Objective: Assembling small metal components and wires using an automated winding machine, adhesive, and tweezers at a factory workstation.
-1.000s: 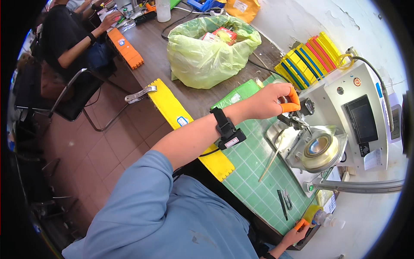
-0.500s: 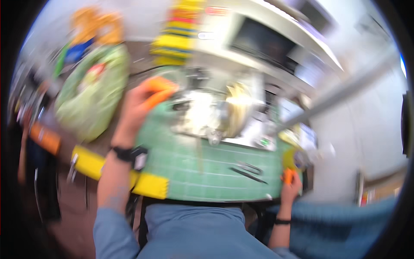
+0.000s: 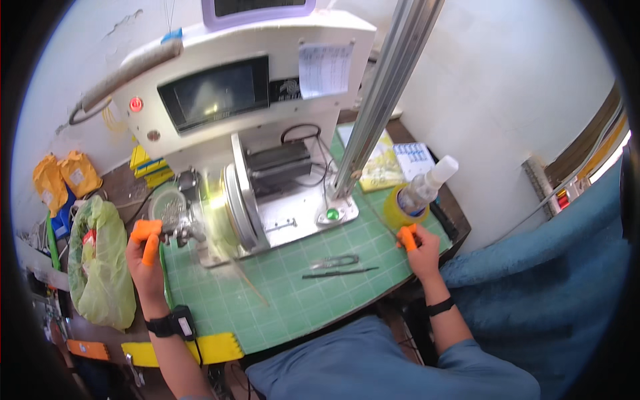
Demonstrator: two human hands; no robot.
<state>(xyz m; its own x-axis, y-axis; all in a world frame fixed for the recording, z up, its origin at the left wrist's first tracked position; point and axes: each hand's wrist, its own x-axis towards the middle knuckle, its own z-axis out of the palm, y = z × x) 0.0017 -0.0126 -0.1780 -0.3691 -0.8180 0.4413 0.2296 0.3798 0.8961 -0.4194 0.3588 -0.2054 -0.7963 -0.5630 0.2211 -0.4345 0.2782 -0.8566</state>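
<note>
My left hand (image 3: 143, 257), with orange covers on thumb and finger, is closed in a pinch beside the small metal fitting (image 3: 187, 231) at the left end of a white coil-winding machine (image 3: 293, 230). Whatever lies between its fingertips is too small to make out. At the mat's right side my right hand (image 3: 421, 252), also with orange finger covers, is closed; anything it holds is hidden. It is close to a yellow round holder (image 3: 400, 210) with a clear, white-capped bottle (image 3: 427, 187) standing in it. Between my hands lie metal tweezers (image 3: 335, 261) and a thin black tool (image 3: 340, 273).
Everything stands on a green gridded cutting mat (image 3: 300, 300). A metal post (image 3: 383, 93) rises right of the machine's screen (image 3: 217, 93). A round clear dish (image 3: 168, 203) is behind my left hand. A green plastic bag (image 3: 100, 273) hangs at the left.
The view has swung toward the right and steadied from blur. My left hand now appears lower and further left, close to the metal fitting. My right hand remains by the yellow holder.
</note>
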